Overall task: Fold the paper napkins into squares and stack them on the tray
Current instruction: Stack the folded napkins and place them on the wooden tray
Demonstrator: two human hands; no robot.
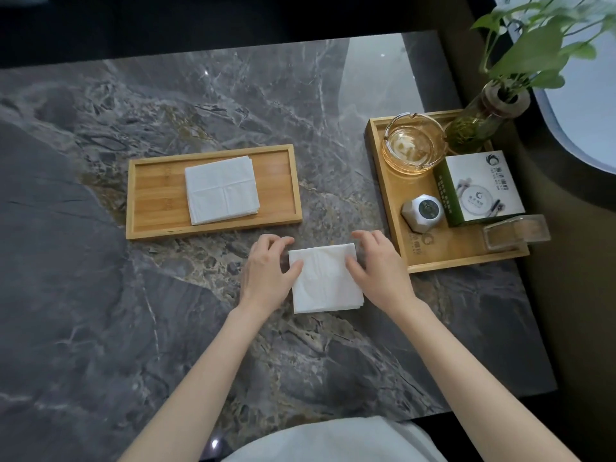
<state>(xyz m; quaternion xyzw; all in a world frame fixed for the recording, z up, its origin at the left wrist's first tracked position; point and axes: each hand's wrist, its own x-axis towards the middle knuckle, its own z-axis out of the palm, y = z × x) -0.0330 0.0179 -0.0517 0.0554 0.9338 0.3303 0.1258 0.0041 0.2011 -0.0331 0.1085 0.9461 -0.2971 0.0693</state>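
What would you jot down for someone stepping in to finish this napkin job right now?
Left hand and right hand: both flat on the side edges of a folded napkin on the marble table, pressing it, not gripping it.
Done: a stack of folded napkins lies on the bamboo tray, to the left.
Left: lift the folded napkin onto the stack. No unfolded napkins are in view.

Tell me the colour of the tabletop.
Dark grey marble tabletop, veined white and brown; head view.

Grey marble table [100,295]; bamboo tray [153,201] at centre, folded napkin [325,280] nearer, larger tray [443,255] right
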